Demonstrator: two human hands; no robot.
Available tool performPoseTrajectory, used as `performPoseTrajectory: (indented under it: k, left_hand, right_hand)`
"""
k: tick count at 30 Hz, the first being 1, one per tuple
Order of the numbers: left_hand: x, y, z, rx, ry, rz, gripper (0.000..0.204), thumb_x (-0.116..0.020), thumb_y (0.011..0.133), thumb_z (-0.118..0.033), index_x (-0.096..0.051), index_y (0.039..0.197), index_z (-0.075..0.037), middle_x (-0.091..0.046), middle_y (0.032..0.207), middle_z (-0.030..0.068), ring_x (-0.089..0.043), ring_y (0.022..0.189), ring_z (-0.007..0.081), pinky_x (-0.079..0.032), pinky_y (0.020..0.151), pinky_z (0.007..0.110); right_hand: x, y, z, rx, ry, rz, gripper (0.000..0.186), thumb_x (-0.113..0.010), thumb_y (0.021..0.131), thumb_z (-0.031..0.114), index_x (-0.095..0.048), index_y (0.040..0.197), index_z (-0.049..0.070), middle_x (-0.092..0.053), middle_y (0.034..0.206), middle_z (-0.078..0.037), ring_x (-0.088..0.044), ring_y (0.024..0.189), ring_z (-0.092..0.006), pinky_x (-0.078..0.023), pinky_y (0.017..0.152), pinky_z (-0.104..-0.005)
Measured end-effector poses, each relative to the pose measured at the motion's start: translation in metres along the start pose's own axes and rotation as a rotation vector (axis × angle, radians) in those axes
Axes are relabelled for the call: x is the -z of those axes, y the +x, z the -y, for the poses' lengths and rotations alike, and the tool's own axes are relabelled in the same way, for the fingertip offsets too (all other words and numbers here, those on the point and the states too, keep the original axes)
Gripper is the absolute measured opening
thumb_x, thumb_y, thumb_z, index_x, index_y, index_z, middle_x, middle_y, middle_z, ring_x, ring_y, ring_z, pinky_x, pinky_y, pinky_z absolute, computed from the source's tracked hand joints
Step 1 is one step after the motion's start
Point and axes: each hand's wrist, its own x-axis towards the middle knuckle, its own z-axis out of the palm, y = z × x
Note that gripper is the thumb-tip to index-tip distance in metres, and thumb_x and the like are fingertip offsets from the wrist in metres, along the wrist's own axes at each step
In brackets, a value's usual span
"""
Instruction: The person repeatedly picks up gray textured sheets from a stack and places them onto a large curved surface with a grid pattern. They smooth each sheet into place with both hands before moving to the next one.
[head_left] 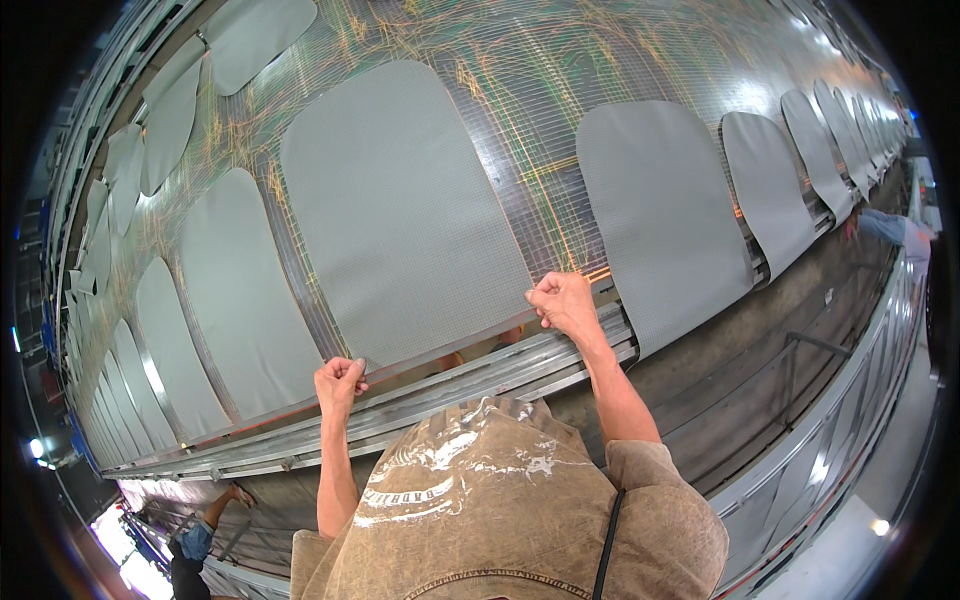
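Observation:
A large grey textured sheet with a rounded far end (400, 210) lies flat on the long table straight ahead of me. My left hand (340, 385) is closed in a pinch on its near left corner. At the near right corner, my right hand (563, 302) pinches the same sheet between thumb and bent fingers. Between my hands the sheet's near edge runs nearly straight. To the right, another grey sheet (665, 220) hangs partly over the table's near edge. A similar grey sheet (245, 290) lies flat on the left.
Orange, green and white lines cover the shiny table top (560, 70). Metal rails (470, 385) run along its near edge. More grey sheets (770, 190) continue in both directions. One person (195, 550) is at lower left, another (900, 232) at far right. A metal railing (800, 440) stands behind me.

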Motion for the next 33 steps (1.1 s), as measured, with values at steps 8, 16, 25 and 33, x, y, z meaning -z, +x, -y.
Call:
performPoseTrajectory:
  k: [8, 16, 25, 33]
  left_hand:
    - [0.001, 0.002, 0.005, 0.003, -0.015, 0.002, 0.022, -0.073, 0.088, -0.018, -0.063, 0.078, -0.001, -0.065, 0.065, 0.0058, -0.061, 0.053, 0.0107, -0.048, 0.048, 0.023]
    - [0.001, 0.002, 0.006, 0.013, -0.018, 0.001, 0.021, -0.073, 0.088, -0.018, -0.063, 0.079, -0.001, -0.065, 0.065, 0.0054, -0.061, 0.053, 0.0107, -0.048, 0.049, 0.022]
    - [0.0, -0.001, 0.005, 0.014, -0.018, -0.01, 0.02, -0.072, 0.088, -0.018, -0.063, 0.08, -0.002, -0.064, 0.066, 0.0044, -0.061, 0.055, 0.0102, -0.049, 0.052, 0.022]
    - [-0.006, -0.012, 0.012, -0.064, -0.286, -0.144, 0.019, -0.068, 0.092, -0.014, -0.06, 0.1, 0.001, -0.067, 0.074, 0.0068, -0.062, 0.056, 0.012, -0.05, 0.052, 0.023]
  right_hand:
    - [0.001, -0.002, 0.002, 0.0, -0.028, -0.009, 0.017, -0.071, 0.08, 0.01, -0.064, 0.072, -0.002, -0.061, 0.058, -0.007, -0.056, 0.043, -0.0116, -0.046, 0.041, -0.0283]
    - [0.0, -0.003, 0.005, -0.005, -0.028, -0.014, 0.016, -0.071, 0.08, 0.009, -0.064, 0.072, -0.002, -0.061, 0.058, -0.007, -0.055, 0.043, -0.0107, -0.046, 0.041, -0.0276]
    - [0.001, -0.005, 0.005, 0.001, -0.024, -0.012, 0.018, -0.072, 0.081, 0.01, -0.063, 0.072, -0.002, -0.061, 0.059, -0.006, -0.056, 0.046, -0.0104, -0.046, 0.043, -0.0264]
    - [-0.011, -0.025, 0.031, 0.305, -0.725, -0.379, 0.023, -0.074, 0.083, 0.019, -0.064, 0.085, -0.001, -0.065, 0.066, -0.016, -0.065, 0.058, -0.0313, -0.053, 0.061, -0.0414]
